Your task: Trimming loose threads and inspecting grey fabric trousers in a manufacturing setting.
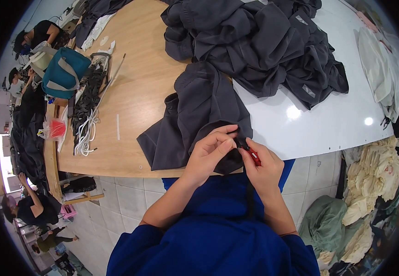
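Observation:
At the table's front edge lies a dark grey garment (208, 99), its gathered opening turned toward me. My left hand (211, 149) is closed at that opening, thumb and index finger pinching the dark fabric. Close beside it, my right hand (261, 165) grips a small red tool (253, 156) with a black end; my fingers cover part of it, so its exact kind cannot be made out. The black end points at the fabric between my hands. From below my right hand a dark strip (250, 200) hangs down in front of my blue shirt.
A heap of dark grey garments (254, 41) covers the far middle. Left on the wooden table (135, 60) are white cords (87, 131), black straps (88, 96) and a teal bag (64, 73). Cream fabric piles (372, 175) stand at right. Other people are at work far left.

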{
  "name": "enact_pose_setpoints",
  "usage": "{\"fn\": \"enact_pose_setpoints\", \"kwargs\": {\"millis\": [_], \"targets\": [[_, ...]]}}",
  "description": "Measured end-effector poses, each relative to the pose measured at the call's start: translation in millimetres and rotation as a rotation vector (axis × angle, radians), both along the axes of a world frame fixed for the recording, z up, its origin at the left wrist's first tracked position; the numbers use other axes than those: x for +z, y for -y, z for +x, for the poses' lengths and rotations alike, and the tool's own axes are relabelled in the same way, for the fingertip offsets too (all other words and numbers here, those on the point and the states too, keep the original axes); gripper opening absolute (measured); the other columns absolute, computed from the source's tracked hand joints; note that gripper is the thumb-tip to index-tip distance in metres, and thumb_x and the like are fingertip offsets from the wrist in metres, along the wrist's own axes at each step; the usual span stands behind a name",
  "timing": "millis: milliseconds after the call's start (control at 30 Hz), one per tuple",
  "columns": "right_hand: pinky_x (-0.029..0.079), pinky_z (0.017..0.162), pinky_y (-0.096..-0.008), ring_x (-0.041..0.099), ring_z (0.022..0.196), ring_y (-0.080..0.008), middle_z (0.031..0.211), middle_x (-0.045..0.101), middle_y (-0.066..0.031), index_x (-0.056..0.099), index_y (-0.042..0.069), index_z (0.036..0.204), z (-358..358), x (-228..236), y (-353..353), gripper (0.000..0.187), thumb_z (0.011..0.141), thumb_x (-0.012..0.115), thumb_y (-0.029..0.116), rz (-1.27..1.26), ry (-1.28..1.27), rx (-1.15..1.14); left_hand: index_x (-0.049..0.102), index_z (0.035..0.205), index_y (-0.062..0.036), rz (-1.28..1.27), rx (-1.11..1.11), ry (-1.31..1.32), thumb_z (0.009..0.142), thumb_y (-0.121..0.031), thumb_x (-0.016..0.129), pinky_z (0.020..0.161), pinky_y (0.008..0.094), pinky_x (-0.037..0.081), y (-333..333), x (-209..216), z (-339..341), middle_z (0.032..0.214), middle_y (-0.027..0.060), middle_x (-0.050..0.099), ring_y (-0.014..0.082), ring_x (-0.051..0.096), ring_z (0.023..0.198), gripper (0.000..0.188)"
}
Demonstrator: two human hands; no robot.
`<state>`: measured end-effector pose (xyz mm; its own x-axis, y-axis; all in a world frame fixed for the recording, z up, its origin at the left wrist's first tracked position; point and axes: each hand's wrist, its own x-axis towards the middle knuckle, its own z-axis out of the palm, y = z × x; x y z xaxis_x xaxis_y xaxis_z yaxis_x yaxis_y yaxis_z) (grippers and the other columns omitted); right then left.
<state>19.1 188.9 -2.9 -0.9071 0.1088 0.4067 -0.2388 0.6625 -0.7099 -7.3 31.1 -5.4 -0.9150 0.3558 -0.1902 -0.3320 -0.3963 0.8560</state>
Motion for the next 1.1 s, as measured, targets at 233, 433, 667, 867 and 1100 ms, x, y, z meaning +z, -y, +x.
{"fn": "enact_pose_setpoints", "kwargs": {"millis": [233, 433, 667, 867, 1100], "targets": [[0.039, 0.047, -0.0199, 0.052, 0.051, -0.0094, 0.065, 0.058, -0.0019, 0.060, 0.001, 0.101, 3, -16, -6, 0.026, 0.077, 0.069, 0.005, -0.396, 0.169, 0.002, 0.054, 0.106, -0.0027, 0.061, 0.133, 0.013, 0.093, -0.011, 0.048, 0.095, 0.0360, 0.043, 7, 0, -4, 0.129, 0.0154, 0.045, 0.0231, 0.050, 0.114, 0.016], [0.022, 0.045, -0.0201, 0.025, 0.048, -0.0026, 0.057, 0.031, 0.0062, 0.052, 0.002, 0.109, 7, -23, -21, 0.032, 0.100, 0.034, 0.028, -1.265, 0.595, 0.019, 0.045, 0.119, -0.0032, -0.624, 0.684, -0.492, 0.090, -0.001, 0.041, 0.091, 0.0246, 0.035, 24, 5, -9, 0.111, 0.0098, 0.051, 0.0117, 0.048, 0.098, 0.030], [0.023, 0.047, -0.0198, 0.028, 0.049, -0.0039, 0.056, 0.033, 0.0041, 0.053, 0.003, 0.103, 14, -33, -16, 0.036, 0.100, 0.032, 0.032, -1.351, 0.601, -0.012, 0.057, 0.079, -0.0020, -1.209, -0.048, -0.457, 0.079, -0.029, 0.067, 0.056, 0.0271, 0.044, 23, 8, 2, 0.070, 0.0091, 0.057, 0.0182, 0.055, 0.059, 0.029], [0.032, 0.051, -0.0197, 0.035, 0.049, -0.0075, 0.056, 0.037, 0.0023, 0.053, 0.002, 0.112, 19, -27, -9, 0.025, 0.092, 0.051, 0.019, -0.967, 0.520, 0.119, 0.053, 0.077, -0.0031, -0.582, -0.203, 0.120, 0.089, -0.023, 0.059, 0.054, 0.0235, 0.045, 33, -26, 9, 0.065, 0.0033, 0.060, 0.0113, 0.058, 0.057, 0.023], [0.041, 0.051, -0.0218, 0.053, 0.054, -0.0096, 0.064, 0.058, -0.0066, 0.063, 0.003, 0.085, 18, -30, 5, 0.014, 0.074, 0.070, 0.004, -0.213, 0.203, 0.248, 0.053, 0.083, -0.0079, -0.290, -0.111, 0.254, 0.092, -0.019, 0.054, 0.053, 0.0180, 0.043, 29, -11, -1, 0.072, -0.0024, 0.058, 0.0042, 0.054, 0.057, 0.014]]}}
